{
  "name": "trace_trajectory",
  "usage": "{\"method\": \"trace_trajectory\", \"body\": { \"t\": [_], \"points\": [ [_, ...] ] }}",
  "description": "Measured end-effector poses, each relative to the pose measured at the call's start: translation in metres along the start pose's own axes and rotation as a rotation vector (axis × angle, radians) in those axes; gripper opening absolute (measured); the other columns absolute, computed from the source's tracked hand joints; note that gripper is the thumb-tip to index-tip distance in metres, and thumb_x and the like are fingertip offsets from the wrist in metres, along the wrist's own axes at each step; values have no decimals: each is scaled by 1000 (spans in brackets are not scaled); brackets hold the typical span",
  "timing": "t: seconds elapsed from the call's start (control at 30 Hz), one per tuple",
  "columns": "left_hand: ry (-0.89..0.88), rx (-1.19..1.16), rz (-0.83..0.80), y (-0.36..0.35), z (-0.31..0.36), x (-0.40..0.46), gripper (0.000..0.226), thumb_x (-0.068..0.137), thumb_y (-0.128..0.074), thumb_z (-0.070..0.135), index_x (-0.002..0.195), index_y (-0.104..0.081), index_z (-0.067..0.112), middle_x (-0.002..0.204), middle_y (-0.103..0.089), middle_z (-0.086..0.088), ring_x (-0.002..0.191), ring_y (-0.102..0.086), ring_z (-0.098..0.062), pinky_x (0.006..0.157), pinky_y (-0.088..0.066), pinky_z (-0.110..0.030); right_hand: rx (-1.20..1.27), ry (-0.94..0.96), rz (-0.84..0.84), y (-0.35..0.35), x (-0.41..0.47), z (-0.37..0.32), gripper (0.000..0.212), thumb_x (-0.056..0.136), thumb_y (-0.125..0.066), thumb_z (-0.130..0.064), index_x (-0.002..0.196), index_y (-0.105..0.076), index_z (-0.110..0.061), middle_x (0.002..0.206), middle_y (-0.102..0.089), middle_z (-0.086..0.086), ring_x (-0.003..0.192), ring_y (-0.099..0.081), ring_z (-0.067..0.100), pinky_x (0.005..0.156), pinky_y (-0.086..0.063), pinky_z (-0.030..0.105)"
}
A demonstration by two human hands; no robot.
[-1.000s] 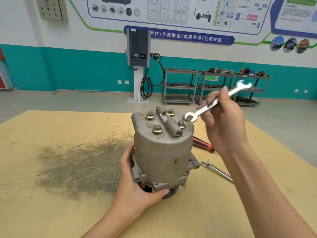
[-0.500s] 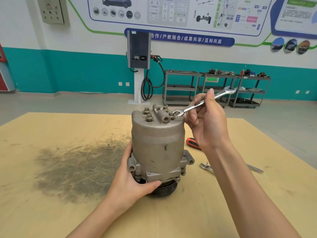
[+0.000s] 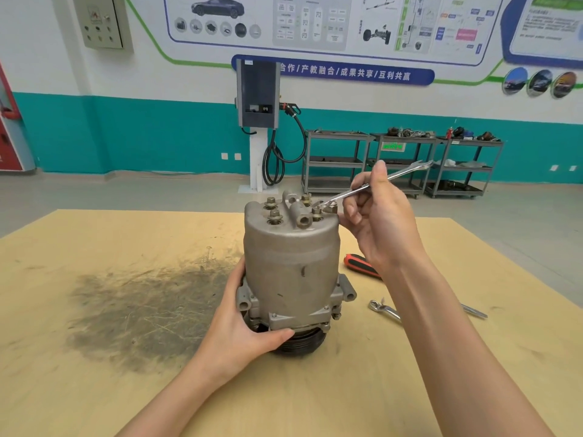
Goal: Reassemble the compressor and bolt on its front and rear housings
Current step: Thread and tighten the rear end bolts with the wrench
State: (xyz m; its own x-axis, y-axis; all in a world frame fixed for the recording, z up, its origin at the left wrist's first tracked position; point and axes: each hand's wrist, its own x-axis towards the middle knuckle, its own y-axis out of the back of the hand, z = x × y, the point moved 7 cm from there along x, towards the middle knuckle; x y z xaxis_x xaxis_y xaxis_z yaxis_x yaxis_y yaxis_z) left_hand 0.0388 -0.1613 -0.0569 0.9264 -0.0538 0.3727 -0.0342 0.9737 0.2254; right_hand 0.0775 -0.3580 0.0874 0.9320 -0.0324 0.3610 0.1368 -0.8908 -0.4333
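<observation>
Head view. Compressor [image 3: 291, 272] stands upright at mid table [image 3: 94, 389], pulley end down, bolted housing end up. Left hand [image 3: 244, 329] grips its near-left base, thumb curled under the flange, steadying it. Right hand [image 3: 383, 216] pinches the wrench [image 3: 375, 183] at mid-shank; the handle runs up and to the far right. Wrench head sits at the right bolt [image 3: 317, 211] on top; whether it is fully seated on the hex I cannot tell. Three more bolts [image 3: 273, 216] stand on the top face. A screwdriver [image 3: 361, 265] and a second wrench [image 3: 386, 309] lie on the table to the right, partly behind the forearm.

Step in hand, as judged: tightening the housing bolts. Next move calls for seating the head squarely, then swinging the handle while the left hand resists the twist.
</observation>
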Motion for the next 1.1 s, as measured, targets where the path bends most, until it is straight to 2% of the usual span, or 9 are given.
{"method": "trace_trajectory", "body": {
  "t": [0.1, 0.33, 0.43, 0.57, 0.7, 0.83, 0.97, 1.03, 1.1],
  "points": [
    [-29, 37, -11, 0, 0, -3, 117, 47, -92, 47, 139, -22, 62, 142, -44, 30, 134, -43, 1, 113, -35, -35, -16, -58, -60, 1, -1, -2, 42, 103, -35, -39, 78, -53, -12, 48, -48, 0, 43, -42, 10, 54, -46, 23],
    [-47, 42, -26, -1, 0, -5, 114, 47, -91, 47, 139, -24, 56, 133, -48, 35, 126, -47, 9, 92, -37, -1, -49, -95, -154, -2, -4, -6, 41, 105, -35, -30, 74, -54, -10, 47, -48, 1, 43, -44, 9, 45, -39, 18],
    [-34, 26, -21, 1, -3, -7, 113, 45, -92, 46, 137, -26, 53, 133, -50, 29, 127, -50, 2, 97, -40, -6, -21, -120, -176, -3, -5, -4, 40, 104, -34, -28, 74, -54, -10, 48, -47, 2, 43, -43, 10, 48, -42, 18],
    [-36, 37, -25, 1, -4, -7, 114, 44, -93, 50, 137, -27, 54, 139, -50, 19, 130, -50, -5, 109, -40, -32, -32, -131, -179, -2, -5, -3, 39, 104, -35, -26, 75, -54, -10, 48, -48, 2, 44, -41, 11, 54, -38, 22],
    [-40, 40, -14, 1, -4, -8, 112, 43, -93, 46, 131, -26, 67, 137, -48, 29, 130, -49, -2, 106, -41, -25, -60, -121, -162, 1, -4, -3, 37, 104, -37, -23, 74, -54, -8, 47, -47, 2, 43, -44, 11, 63, -35, 29],
    [-42, 42, 9, 2, -3, -8, 111, 42, -91, 46, 122, -22, 80, 129, -44, 44, 126, -45, 12, 92, -37, 1, -137, -39, -226, -4, -4, -8, 35, 101, -43, -25, 75, -58, -8, 47, -50, 1, 42, -45, 10, 63, -33, 33],
    [-43, 35, 6, 2, -1, -8, 111, 41, -91, 46, 122, -23, 79, 133, -45, 39, 129, -45, 8, 98, -38, -5, -208, 108, -306, -7, -9, -18, 36, 96, -47, -34, 72, -61, -12, 47, -51, 0, 42, -43, 11, 59, -34, 39],
    [-37, 31, 4, 2, -1, -8, 112, 41, -91, 46, 123, -23, 79, 134, -46, 37, 129, -45, 7, 98, -39, -6, -260, 253, -325, -12, -16, -26, 38, 97, -45, -37, 75, -55, -7, 47, -50, -3, 42, -44, 12, 72, -48, 59],
    [-32, 22, 2, 1, -1, -8, 112, 41, -91, 46, 122, -23, 80, 131, -46, 41, 127, -46, 9, 93, -39, -2, -343, 420, -352, -20, -25, -35, 41, 93, -48, -43, 75, -50, -6, 49, -50, -8, 41, -46, 10, 89, -45, 66]
  ]
}}
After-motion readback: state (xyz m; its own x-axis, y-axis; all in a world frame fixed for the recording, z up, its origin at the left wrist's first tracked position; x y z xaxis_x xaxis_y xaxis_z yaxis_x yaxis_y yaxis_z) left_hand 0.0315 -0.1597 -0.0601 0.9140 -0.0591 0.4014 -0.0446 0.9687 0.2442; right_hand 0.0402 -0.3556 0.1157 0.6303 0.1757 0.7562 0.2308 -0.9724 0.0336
